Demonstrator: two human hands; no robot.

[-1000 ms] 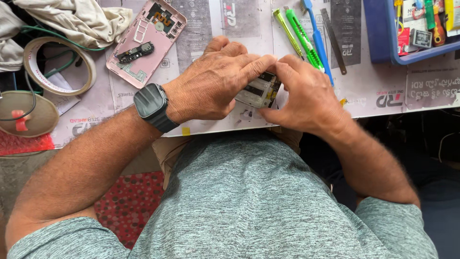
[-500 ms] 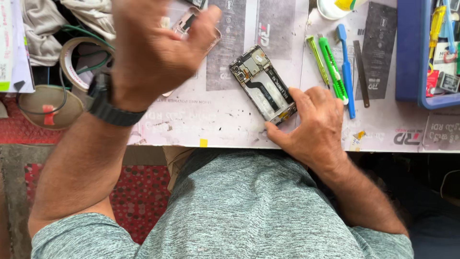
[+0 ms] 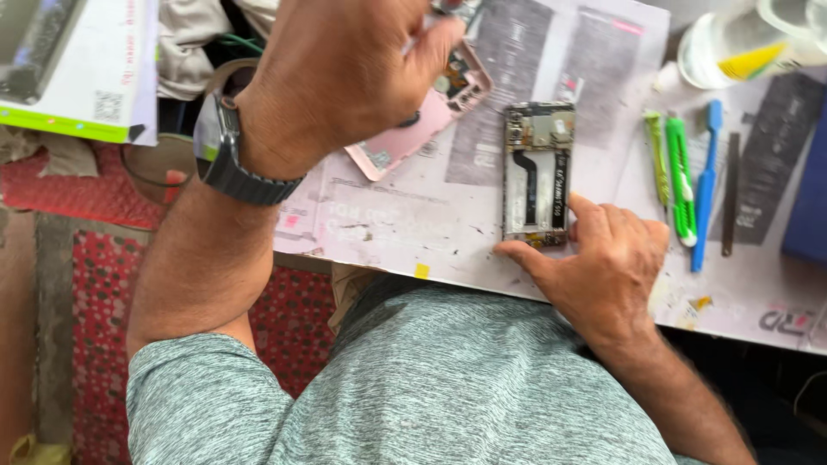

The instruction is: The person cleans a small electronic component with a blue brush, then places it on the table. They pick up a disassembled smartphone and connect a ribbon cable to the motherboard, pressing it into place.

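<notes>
Pinched grip first: the left hand (image 3: 345, 73) is raised above the far left part of the surface (image 3: 405, 232), its fingers curled tight around something small near the top edge of the view, too blurred and cropped to name. It hangs over a pink phone back cover (image 3: 422, 120) that lies inside-up on the paper-covered surface, probably set aside there so it stays out of the way of the open phone. A dark wristwatch (image 3: 228, 159) sits on that wrist. The right hand (image 3: 603, 267) rests flat near the front edge, with thumb and forefinger spread and touching the near end of the opened phone (image 3: 538, 176); its grip is loose and wide, pressing on the phone rather than closing round it, which looks like a way to keep the phone from sliding. The phone lies lengthwise, near to far, in the middle of the surface, its boards and a dark ribbon cable facing up. Just right of it a row of slim tools is laid out side by side within easy reach: green prying tools (image 3: 676, 176), a blue one (image 3: 706, 181) and a thin dark metal one (image 3: 730, 194). Farther right lies a dark blue tray (image 3: 810, 198), and at the far right a clear plastic container (image 3: 732, 47).
</notes>
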